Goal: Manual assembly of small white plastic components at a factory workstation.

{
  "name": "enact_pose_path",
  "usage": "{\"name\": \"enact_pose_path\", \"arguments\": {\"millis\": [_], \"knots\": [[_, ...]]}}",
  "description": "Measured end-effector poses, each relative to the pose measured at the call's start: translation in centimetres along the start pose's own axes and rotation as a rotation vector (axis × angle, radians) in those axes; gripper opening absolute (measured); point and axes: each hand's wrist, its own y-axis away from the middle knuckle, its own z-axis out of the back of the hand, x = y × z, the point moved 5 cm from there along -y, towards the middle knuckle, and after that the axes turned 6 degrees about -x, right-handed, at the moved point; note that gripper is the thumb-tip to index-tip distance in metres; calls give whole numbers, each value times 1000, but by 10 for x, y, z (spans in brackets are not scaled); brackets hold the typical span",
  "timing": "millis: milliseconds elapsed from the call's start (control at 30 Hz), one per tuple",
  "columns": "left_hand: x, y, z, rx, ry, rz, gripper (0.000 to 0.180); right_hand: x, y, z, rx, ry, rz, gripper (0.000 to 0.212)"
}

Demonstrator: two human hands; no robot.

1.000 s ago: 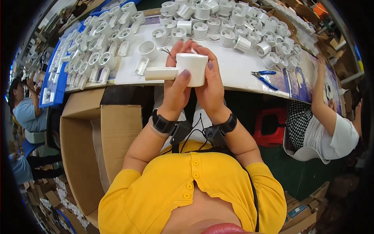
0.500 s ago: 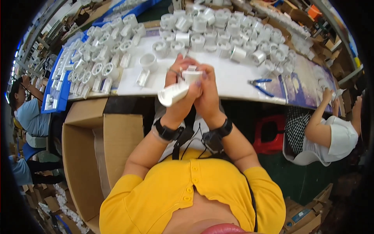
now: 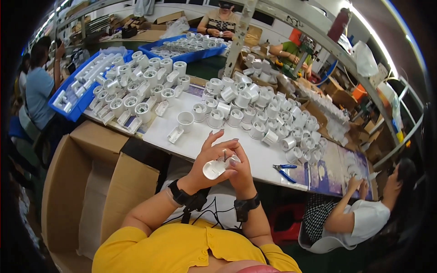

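Both hands up off surface (image 3: 255, 157), clamped round one white plastic fitting (image 3: 215, 169) at chest height. Left hand (image 3: 207, 161) cups it from below, fingers wrapped over top; right hand (image 3: 239, 170) pinches its far end, likely bracing it. Small dark pin (image 3: 224, 154) pokes up between fingers. More white fittings (image 3: 236, 107) massed on far side of surface, blue pliers (image 3: 286, 171) to right, open cardboard box (image 3: 98, 191) at left.
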Motion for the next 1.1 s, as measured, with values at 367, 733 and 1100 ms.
{"name": "enact_pose_path", "arguments": {"millis": [367,733,1100], "knots": [[0,-1,13,29,174,29,39,0,5,-17,56,-79,-14,59],[30,15,3,-103,462,334,67,4,-4,2,-118,-58,139,45],[33,25,-4,282,452,500,58,31,-2,2,-77,349,264,40]]}}
